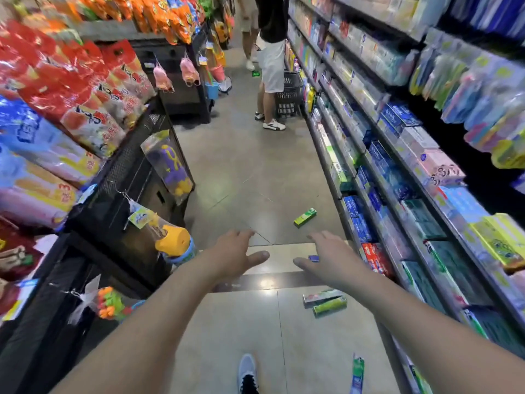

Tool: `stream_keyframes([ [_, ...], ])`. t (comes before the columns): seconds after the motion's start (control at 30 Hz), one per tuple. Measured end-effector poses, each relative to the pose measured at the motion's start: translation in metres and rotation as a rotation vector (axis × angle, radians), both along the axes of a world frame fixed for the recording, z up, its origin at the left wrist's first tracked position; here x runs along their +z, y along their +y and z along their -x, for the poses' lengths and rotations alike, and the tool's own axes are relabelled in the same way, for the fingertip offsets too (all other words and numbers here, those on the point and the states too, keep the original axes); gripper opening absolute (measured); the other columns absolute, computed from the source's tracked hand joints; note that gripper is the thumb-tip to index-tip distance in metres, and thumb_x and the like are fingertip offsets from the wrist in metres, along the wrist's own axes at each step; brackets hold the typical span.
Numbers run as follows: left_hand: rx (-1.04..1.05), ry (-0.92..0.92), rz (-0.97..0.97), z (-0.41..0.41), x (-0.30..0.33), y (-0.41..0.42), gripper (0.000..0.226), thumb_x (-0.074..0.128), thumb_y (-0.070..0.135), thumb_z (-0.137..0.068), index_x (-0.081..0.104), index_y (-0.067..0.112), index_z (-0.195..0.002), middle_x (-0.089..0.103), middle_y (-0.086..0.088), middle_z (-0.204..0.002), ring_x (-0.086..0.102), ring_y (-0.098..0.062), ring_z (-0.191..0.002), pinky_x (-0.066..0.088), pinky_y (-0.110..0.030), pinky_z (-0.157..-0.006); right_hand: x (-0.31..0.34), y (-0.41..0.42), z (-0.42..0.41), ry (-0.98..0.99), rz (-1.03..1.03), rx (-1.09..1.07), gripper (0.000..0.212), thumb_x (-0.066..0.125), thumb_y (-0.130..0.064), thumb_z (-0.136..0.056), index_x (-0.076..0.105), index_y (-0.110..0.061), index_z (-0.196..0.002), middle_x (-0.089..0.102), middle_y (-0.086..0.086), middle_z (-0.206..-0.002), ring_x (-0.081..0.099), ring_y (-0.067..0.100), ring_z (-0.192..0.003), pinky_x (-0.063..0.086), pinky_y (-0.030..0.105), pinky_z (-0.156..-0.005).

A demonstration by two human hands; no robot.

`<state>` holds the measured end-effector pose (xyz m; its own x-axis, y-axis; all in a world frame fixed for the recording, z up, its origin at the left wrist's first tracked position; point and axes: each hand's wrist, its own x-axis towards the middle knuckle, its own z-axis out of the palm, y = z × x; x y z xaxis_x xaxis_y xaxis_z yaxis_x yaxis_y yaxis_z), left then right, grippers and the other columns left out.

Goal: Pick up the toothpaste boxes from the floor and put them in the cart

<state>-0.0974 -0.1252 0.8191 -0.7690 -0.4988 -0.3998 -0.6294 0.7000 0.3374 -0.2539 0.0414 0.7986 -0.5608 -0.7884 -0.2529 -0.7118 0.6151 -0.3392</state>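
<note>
Several toothpaste boxes lie on the aisle floor. A green box lies ahead, beyond my hands. A white and red box and a green box lie side by side under my right forearm. A small blue box shows beside my right thumb. A green and white box lies at the bottom right. My left hand and my right hand stretch forward, palms down, fingers apart, holding nothing. No cart is in view.
Toothpaste shelves line the right side. A black display stand with snack bags and hanging toys fills the left. A person stands further down by a black basket. My shoe is below.
</note>
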Motion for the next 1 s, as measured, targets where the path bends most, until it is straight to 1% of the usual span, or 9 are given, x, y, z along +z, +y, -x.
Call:
stream_keyframes([
  [0.1,-0.043,-0.015,-0.024,0.033,0.002,-0.06,0.076,0.047,0.061,-0.093,0.025,0.019,-0.152,0.032,-0.008,-0.154,0.033,-0.025,-0.14,0.031,-0.035,-0.11,0.001,-0.057,0.026,-0.019,-0.022,-0.043,0.073,0.055,-0.064,-0.085,0.039,-0.02,-0.142,0.048,0.004,-0.136,0.044,0.024,-0.127,0.042,0.041,-0.101],
  [0.2,-0.098,-0.053,-0.029,0.068,0.003,-0.114,0.077,0.046,0.061,-0.093,0.025,0.018,-0.153,0.031,-0.009,-0.154,0.033,-0.027,-0.14,0.031,-0.037,-0.111,0.002,-0.105,0.052,-0.027,-0.026,-0.096,0.075,0.054,-0.063,-0.087,0.038,-0.018,-0.144,0.045,0.005,-0.14,0.043,0.025,-0.129,0.04,0.041,-0.103],
  [0.3,-0.132,-0.076,-0.032,0.104,0.002,-0.159,0.077,0.046,0.061,-0.093,0.025,0.017,-0.153,0.032,-0.012,-0.152,0.037,-0.029,-0.137,0.033,-0.038,-0.109,0.001,-0.141,0.08,-0.031,-0.035,-0.123,0.075,0.053,-0.062,-0.088,0.036,-0.018,-0.146,0.044,0.004,-0.143,0.042,0.024,-0.131,0.038,0.039,-0.105],
  [0.43,-0.189,-0.101,-0.039,0.159,-0.004,-0.204,0.079,0.047,0.061,-0.092,0.024,0.016,-0.153,0.032,-0.012,-0.152,0.036,-0.028,-0.138,0.033,-0.04,-0.111,-0.002,-0.175,0.121,-0.053,-0.034,-0.171,0.076,0.054,-0.062,-0.088,0.035,-0.018,-0.147,0.043,0.003,-0.145,0.04,0.023,-0.132,0.038,0.038,-0.105],
  [0.53,-0.237,-0.134,-0.034,0.223,-0.013,-0.239,0.08,0.046,0.064,-0.091,0.023,0.019,-0.153,0.03,-0.012,-0.153,0.035,-0.03,-0.138,0.034,-0.044,-0.111,-0.01,-0.208,0.173,-0.059,-0.054,-0.214,0.076,0.055,-0.063,-0.087,0.036,-0.018,-0.146,0.043,0.004,-0.144,0.042,0.025,-0.131,0.038,0.039,-0.106],
  [0.67,-0.317,-0.126,-0.007,0.311,-0.018,-0.273,0.078,0.046,0.063,-0.091,0.026,0.018,-0.152,0.035,-0.012,-0.15,0.041,-0.03,-0.135,0.036,-0.043,-0.11,-0.022,-0.244,0.248,-0.084,-0.024,-0.286,0.078,0.055,-0.064,-0.086,0.035,-0.019,-0.147,0.043,0.004,-0.143,0.04,0.024,-0.131,0.036,0.039,-0.107],
  [0.8,-0.4,-0.168,-0.005,0.401,-0.024,-0.3,0.079,0.046,0.064,-0.091,0.026,0.018,-0.152,0.035,-0.012,-0.15,0.041,-0.03,-0.135,0.035,-0.044,-0.11,-0.028,-0.268,0.322,-0.123,-0.04,-0.357,0.079,0.055,-0.063,-0.087,0.033,-0.018,-0.148,0.04,0.006,-0.145,0.037,0.024,-0.134,0.034,0.039,-0.109],
  [0.93,-0.449,-0.158,-0.003,0.484,-0.032,-0.32,0.076,0.046,0.062,-0.092,0.026,0.019,-0.152,0.034,-0.012,-0.149,0.042,-0.03,-0.133,0.036,-0.04,-0.107,-0.036,-0.283,0.393,-0.093,-0.035,-0.422,0.075,0.055,-0.064,-0.086,0.039,-0.018,-0.142,0.046,0.006,-0.141,0.042,0.026,-0.13,0.038,0.041,-0.106],
  [1.0,-0.492,-0.172,-0.009,0.518,-0.037,-0.327,0.076,0.046,0.062,-0.093,0.026,0.02,-0.152,0.034,-0.011,-0.15,0.043,-0.029,-0.132,0.036,-0.038,-0.106,-0.04,-0.286,0.419,-0.119,-0.02,-0.476,0.073,0.057,-0.062,-0.086,0.039,-0.019,-0.142,0.047,0.006,-0.138,0.044,0.026,-0.127,0.039,0.04,-0.104],
])
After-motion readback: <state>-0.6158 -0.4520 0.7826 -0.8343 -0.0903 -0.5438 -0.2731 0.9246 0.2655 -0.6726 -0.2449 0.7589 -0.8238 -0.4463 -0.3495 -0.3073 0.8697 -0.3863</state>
